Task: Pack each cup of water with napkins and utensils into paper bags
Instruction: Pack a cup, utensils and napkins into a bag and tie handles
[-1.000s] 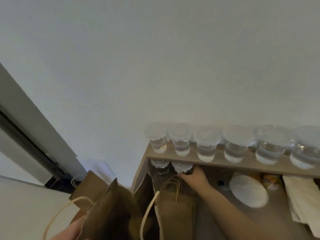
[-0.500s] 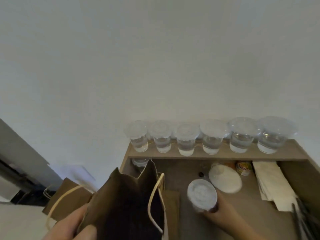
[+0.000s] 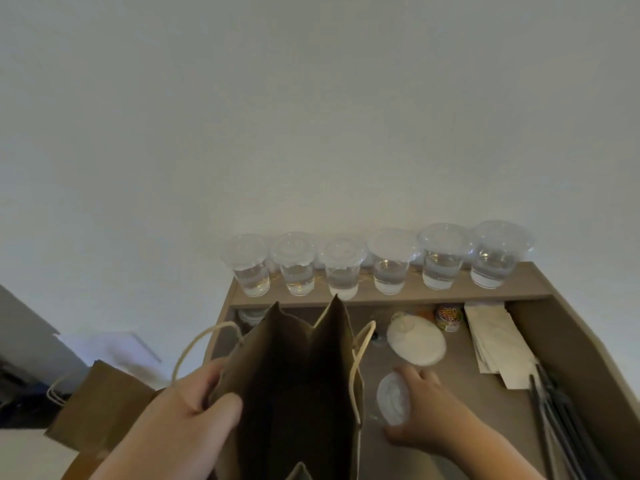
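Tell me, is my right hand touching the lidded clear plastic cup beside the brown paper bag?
Touching. The head view shows the right hand with its fingers curled round the lidded clear plastic cup.

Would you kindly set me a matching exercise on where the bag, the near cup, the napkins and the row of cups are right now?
Things:
1 bag
2 near cup
3 napkins
4 row of cups

Places:
A on the shelf by the wall
B gripped by the left hand
C lying on the counter below the shelf
D held by the right hand

Pairs: 1-B; 2-D; 3-C; 4-A
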